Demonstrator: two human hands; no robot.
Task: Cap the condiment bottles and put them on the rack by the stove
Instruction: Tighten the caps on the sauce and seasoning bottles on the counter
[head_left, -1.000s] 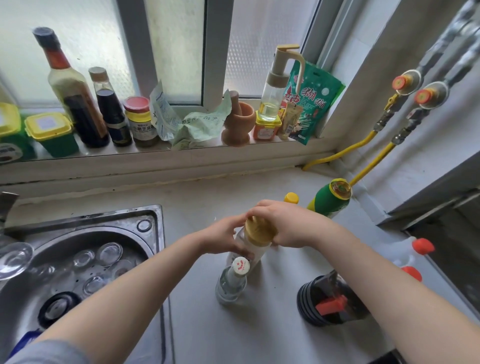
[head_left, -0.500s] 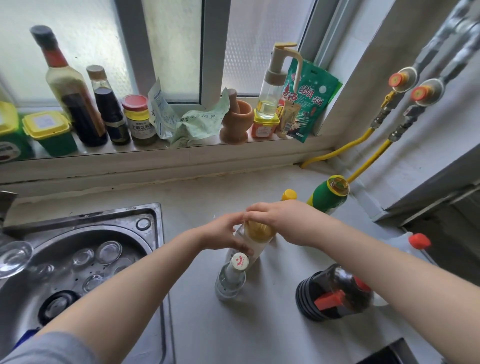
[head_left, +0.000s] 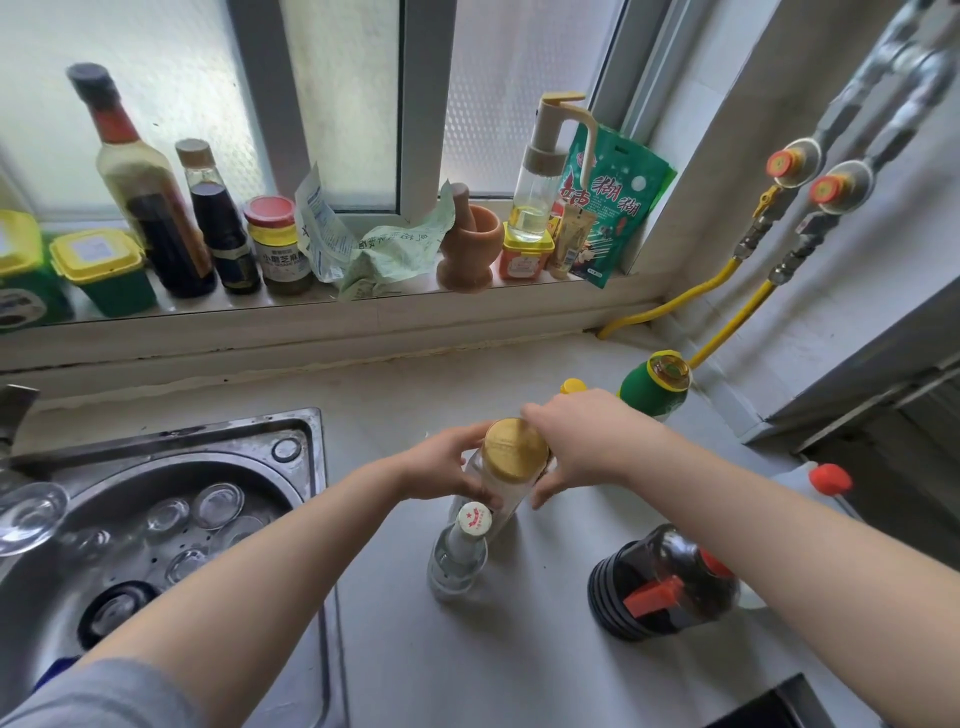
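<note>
A clear bottle with a gold cap (head_left: 514, 454) stands mid-counter. My left hand (head_left: 441, 462) grips its left side. My right hand (head_left: 576, 441) sits against the cap's right edge, fingers curled down the bottle's right side; the cap top is uncovered. Just in front stands a small clear bottle with a white starred cap (head_left: 460, 551). A green bottle with an open yellow neck (head_left: 657, 384) and a yellow cap (head_left: 573, 386) are behind my right hand. A dark jug with a red handle (head_left: 665, 587) lies at the right.
A steel sink (head_left: 306, 441) holding glasses fills the left. The windowsill carries sauce bottles (head_left: 140, 182), a jar (head_left: 275, 244), a mortar (head_left: 467, 239), an oil dispenser (head_left: 540, 171) and a green packet (head_left: 613, 202). Yellow gas hoses (head_left: 675, 306) run along the right wall. A white red-capped jug (head_left: 826, 480) sits far right.
My right hand has slid off the top of the gold cap to its right side, so the cap now shows fully. My left hand keeps holding the bottle.
</note>
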